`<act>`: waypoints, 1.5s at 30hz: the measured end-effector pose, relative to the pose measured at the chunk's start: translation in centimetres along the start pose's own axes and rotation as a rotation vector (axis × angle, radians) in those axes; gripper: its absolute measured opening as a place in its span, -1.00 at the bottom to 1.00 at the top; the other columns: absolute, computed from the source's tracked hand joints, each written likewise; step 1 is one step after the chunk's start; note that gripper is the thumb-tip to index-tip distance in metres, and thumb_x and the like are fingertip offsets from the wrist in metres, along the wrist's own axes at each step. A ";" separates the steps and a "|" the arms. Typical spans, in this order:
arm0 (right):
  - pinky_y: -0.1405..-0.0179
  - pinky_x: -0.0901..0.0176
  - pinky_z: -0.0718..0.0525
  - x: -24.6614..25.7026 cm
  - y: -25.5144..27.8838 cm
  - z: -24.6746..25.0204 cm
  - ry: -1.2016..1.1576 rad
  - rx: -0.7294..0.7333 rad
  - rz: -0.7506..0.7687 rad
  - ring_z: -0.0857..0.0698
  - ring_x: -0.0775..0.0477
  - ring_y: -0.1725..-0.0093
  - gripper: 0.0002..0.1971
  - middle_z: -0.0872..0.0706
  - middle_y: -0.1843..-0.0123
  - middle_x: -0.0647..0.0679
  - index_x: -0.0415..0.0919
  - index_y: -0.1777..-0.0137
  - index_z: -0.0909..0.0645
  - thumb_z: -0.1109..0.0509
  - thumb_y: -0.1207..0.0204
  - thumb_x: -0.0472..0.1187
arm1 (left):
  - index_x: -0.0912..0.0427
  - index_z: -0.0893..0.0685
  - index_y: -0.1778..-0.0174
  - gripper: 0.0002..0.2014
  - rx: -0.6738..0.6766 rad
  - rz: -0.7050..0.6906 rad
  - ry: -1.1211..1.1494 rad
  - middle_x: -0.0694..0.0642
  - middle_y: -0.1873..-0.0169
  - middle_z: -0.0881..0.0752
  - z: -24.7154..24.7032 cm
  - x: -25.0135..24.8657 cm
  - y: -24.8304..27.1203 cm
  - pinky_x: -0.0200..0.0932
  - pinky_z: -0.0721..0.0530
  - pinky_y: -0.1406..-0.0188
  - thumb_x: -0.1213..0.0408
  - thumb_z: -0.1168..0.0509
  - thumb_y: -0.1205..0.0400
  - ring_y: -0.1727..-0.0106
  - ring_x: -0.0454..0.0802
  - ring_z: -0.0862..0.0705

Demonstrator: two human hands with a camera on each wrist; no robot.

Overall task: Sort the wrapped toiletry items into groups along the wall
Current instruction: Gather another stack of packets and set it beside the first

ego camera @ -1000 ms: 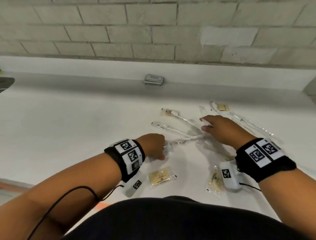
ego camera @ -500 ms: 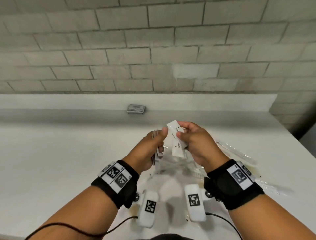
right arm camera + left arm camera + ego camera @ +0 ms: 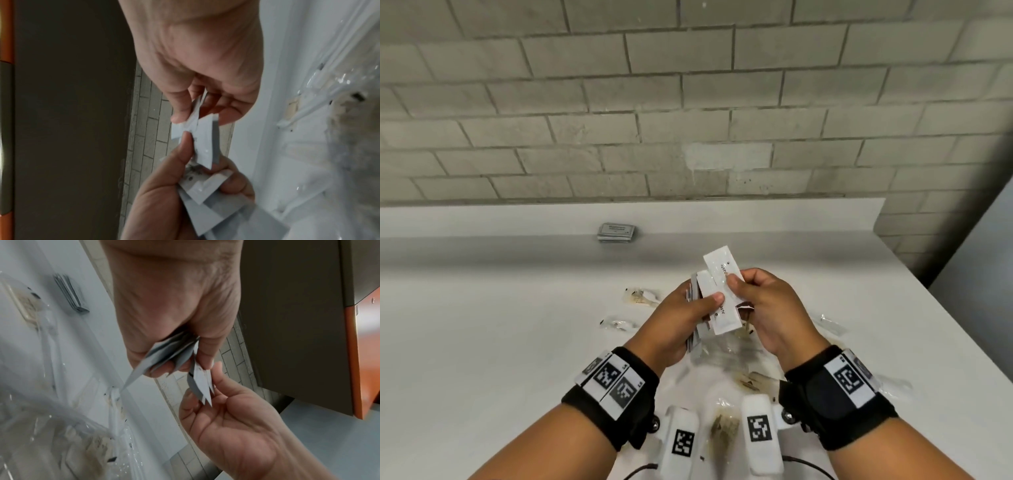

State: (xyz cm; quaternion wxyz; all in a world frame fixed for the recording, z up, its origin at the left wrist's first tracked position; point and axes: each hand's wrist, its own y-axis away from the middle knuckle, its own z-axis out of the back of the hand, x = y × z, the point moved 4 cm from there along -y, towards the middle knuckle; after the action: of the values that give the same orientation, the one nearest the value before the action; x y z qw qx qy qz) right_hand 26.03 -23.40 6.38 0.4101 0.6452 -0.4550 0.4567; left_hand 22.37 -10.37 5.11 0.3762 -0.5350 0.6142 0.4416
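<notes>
Both hands are raised above the white counter [image 3: 517, 342]. My left hand [image 3: 702, 303] grips a fanned bunch of white sachets [image 3: 700, 329], seen edge-on in the left wrist view as the bunch [image 3: 170, 352]. My right hand [image 3: 738, 284] pinches one long white sachet [image 3: 722, 274] with printed text, held upright against the bunch, with my left thumb on its face. In the right wrist view the pinched sachet [image 3: 202, 138] meets the bunch [image 3: 207, 191]. A small stack of grey sachets [image 3: 616, 233] lies against the backsplash.
Clear-wrapped items lie scattered on the counter: two to the left [image 3: 640, 296] [image 3: 618, 323], one to the right [image 3: 828, 323], and several under my wrists [image 3: 743, 373]. A brick wall [image 3: 688, 102] rises behind. The counter ends at the right edge [image 3: 928, 308].
A second ago both hands were low on the counter among the wrapped items. They have since lifted with white sachets, and the right hand now holds its sachet against the left hand's bunch.
</notes>
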 end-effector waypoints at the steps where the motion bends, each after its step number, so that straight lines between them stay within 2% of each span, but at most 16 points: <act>1: 0.28 0.05 -0.66 -0.1 0.0 0.4 0.019 0.022 0.000 -0.69 -0.20 0.23 -0.91 -0.76 0.12 -0.26 -0.31 0.01 -0.70 -0.38 -0.57 -0.32 | 0.30 -0.55 -0.38 -0.54 0.002 0.000 0.020 0.40 -0.23 -0.69 -0.1 0.3 -0.2 0.31 -0.60 -0.31 0.38 -0.35 -0.52 -0.26 0.40 -0.66; 4: 0.26 0.14 -0.64 -0.1 0.2 1.4 0.025 0.131 -0.008 -0.64 -0.12 0.27 -0.79 -0.75 0.11 -0.25 -0.29 -0.14 -0.70 -0.29 -0.60 -0.44 | 0.33 -0.53 -0.39 -0.53 0.007 -0.006 0.068 0.43 -0.24 -0.68 -0.6 0.8 -0.6 0.25 -0.64 -0.27 0.37 -0.34 -0.53 -0.25 0.38 -0.67; 7: 0.03 -0.01 -0.73 0.1 0.3 2.5 0.025 0.197 -0.031 -0.76 -0.17 0.15 -0.70 -0.81 0.01 -0.26 -0.32 -0.20 -0.68 -0.34 -0.51 -0.53 | 0.32 -0.53 -0.39 -0.55 0.000 -0.014 0.071 0.39 -0.22 -0.71 -1.2 1.0 -1.0 0.20 -0.69 -0.21 0.37 -0.35 -0.56 -0.22 0.34 -0.70; 8: 0.02 -0.04 -0.74 0.2 0.5 2.8 0.039 0.189 -0.029 -0.78 -0.19 0.15 -0.72 -0.81 0.01 -0.28 -0.33 -0.15 -0.70 -0.37 -0.49 -0.53 | 0.31 -0.54 -0.39 -0.55 0.004 -0.016 0.066 0.37 -0.21 -0.72 -1.5 1.1 -1.1 0.17 -0.71 -0.19 0.36 -0.35 -0.56 -0.21 0.33 -0.71; 10: 0.22 0.06 -0.75 0.5 0.5 3.4 0.055 0.132 -0.018 -0.77 -0.15 0.24 -0.87 -0.81 0.11 -0.27 -0.31 0.08 -0.71 -0.41 -0.47 -0.50 | 0.31 -0.55 -0.37 -0.56 0.019 -0.024 0.068 0.36 -0.20 -0.72 -2.2 1.5 -1.3 0.13 -0.72 -0.16 0.34 -0.35 -0.55 -0.20 0.31 -0.72; 13: 0.37 0.13 -0.68 1.7 0.0 5.3 0.036 0.008 0.030 -0.76 -0.10 0.29 -0.81 -0.77 0.23 -0.17 -0.21 0.28 -0.56 -0.40 -0.51 -0.45 | 0.33 -0.57 -0.36 -0.62 0.000 -0.016 0.065 0.34 -0.18 -0.74 -2.6 2.1 -1.7 0.09 -0.72 -0.15 0.38 -0.32 -0.61 -0.19 0.28 -0.73; 16: 0.29 0.03 -0.74 3.9 -0.7 7.9 -0.039 -0.045 0.087 -0.78 -0.12 0.23 -0.83 -0.77 0.19 -0.17 -0.18 0.19 -0.54 -0.31 -0.59 -0.42 | 0.32 -0.58 -0.32 -0.70 -0.074 -0.001 0.036 0.28 -0.06 -0.79 -2.3 2.3 -2.1 -0.01 -0.78 0.03 0.40 -0.29 -0.65 -0.03 0.18 -0.79; 19: 0.27 -0.09 -0.76 5.1 -1.5 9.7 -0.120 -0.109 0.063 -0.74 -0.17 0.22 -0.84 -0.69 0.14 -0.20 -0.17 0.10 -0.49 -0.18 -0.66 -0.40 | 0.35 -0.57 -0.32 -0.67 -0.112 0.009 0.024 0.35 -0.13 -0.75 -2.3 2.6 -2.5 0.04 -0.78 -0.03 0.39 -0.32 -0.63 -0.08 0.24 -0.77; 22: 0.46 0.06 -0.64 4.0 -1.9 9.9 -0.055 -0.177 -0.055 -0.66 -0.17 0.30 -0.86 -0.60 0.10 -0.18 -0.17 -0.12 -0.48 -0.11 -0.71 -0.34 | 0.38 -0.58 -0.29 -0.63 -0.125 -0.013 0.055 0.39 -0.11 -0.74 -2.8 3.0 -2.9 0.03 -0.78 0.04 0.38 -0.38 -0.57 -0.04 0.23 -0.78; 25: 0.58 0.20 -0.43 1.9 -1.8 8.8 0.000 -0.134 -0.177 -0.57 0.00 0.45 -0.80 -0.59 0.13 -0.14 -0.22 -0.29 -0.47 -0.19 -0.72 -0.24 | 0.40 -0.59 -0.31 -0.55 -0.131 -0.028 0.042 0.39 -0.12 -0.75 -3.5 3.5 -3.4 0.14 -0.72 -0.12 0.33 -0.46 -0.52 -0.11 0.30 -0.75; 29: 0.38 0.14 -0.51 0.0 -1.3 6.4 0.153 0.049 -0.175 -0.70 -0.02 0.23 -0.86 -0.76 0.02 -0.11 -0.16 -0.15 -0.59 -0.35 -0.63 -0.24 | 0.35 -0.62 -0.31 -0.61 -0.071 -0.024 0.070 0.41 -0.16 -0.73 -4.4 3.5 -3.9 0.25 -0.67 -0.20 0.27 -0.38 -0.60 -0.17 0.36 -0.72; 32: 0.18 0.01 -0.59 -0.5 -1.9 6.5 0.191 0.035 -0.136 -0.78 -0.17 0.06 -0.86 -0.83 -0.05 -0.17 -0.17 -0.10 -0.68 -0.43 -0.57 -0.24 | 0.36 -0.58 -0.36 -0.60 0.006 0.008 0.123 0.41 -0.19 -0.71 -4.4 3.5 -3.8 0.24 -0.67 -0.21 0.32 -0.35 -0.60 -0.17 0.35 -0.71; 37: 0.30 0.06 -0.67 -0.4 -2.6 7.7 0.014 0.022 -0.123 -0.78 -0.17 0.17 -0.86 -0.82 0.02 -0.25 -0.28 -0.08 -0.71 -0.41 -0.55 -0.33 | 0.37 -0.60 -0.32 -0.56 0.061 -0.008 0.142 0.43 -0.20 -0.70 -3.9 3.6 -3.8 0.22 -0.68 -0.17 0.51 -0.34 -0.49 -0.15 0.34 -0.71; 40: 0.09 -0.15 -0.74 -0.2 -2.9 8.3 -0.128 0.061 -0.129 -0.79 -0.30 0.08 -0.78 -0.81 -0.02 -0.33 -0.36 -0.11 -0.70 -0.43 -0.48 -0.37 | 0.34 -0.60 -0.31 -0.53 -0.015 -0.027 0.097 0.39 -0.17 -0.73 -3.8 3.5 -4.1 0.13 -0.75 -0.05 0.51 -0.39 -0.45 -0.13 0.31 -0.74; 42: 0.02 -0.22 -0.71 -0.3 -2.8 8.0 -0.015 0.106 -0.135 -0.78 -0.33 0.05 -0.78 -0.83 -0.01 -0.29 -0.31 -0.06 -0.73 -0.50 -0.41 -0.33 | 0.34 -0.61 -0.30 -0.57 -0.013 -0.046 0.053 0.37 -0.13 -0.75 -4.0 3.6 -4.2 0.10 -0.75 -0.03 0.56 -0.40 -0.49 -0.11 0.28 -0.75; 45: 0.11 -0.10 -0.66 -0.5 -2.9 7.5 0.220 0.071 -0.082 -0.76 -0.22 0.12 -0.83 -0.83 0.08 -0.20 -0.29 0.03 -0.70 -0.55 -0.44 -0.23 | 0.31 -0.62 -0.29 -0.63 -0.017 -0.048 -0.008 0.35 -0.13 -0.76 -4.2 3.9 -4.4 0.12 -0.72 -0.11 0.48 -0.39 -0.54 -0.13 0.28 -0.75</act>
State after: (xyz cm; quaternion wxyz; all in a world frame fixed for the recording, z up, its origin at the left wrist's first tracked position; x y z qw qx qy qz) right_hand 30.35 -29.69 3.66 0.4529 0.6233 -0.3640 0.5234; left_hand 26.22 -15.76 2.23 0.3846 -0.5511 0.5958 0.4398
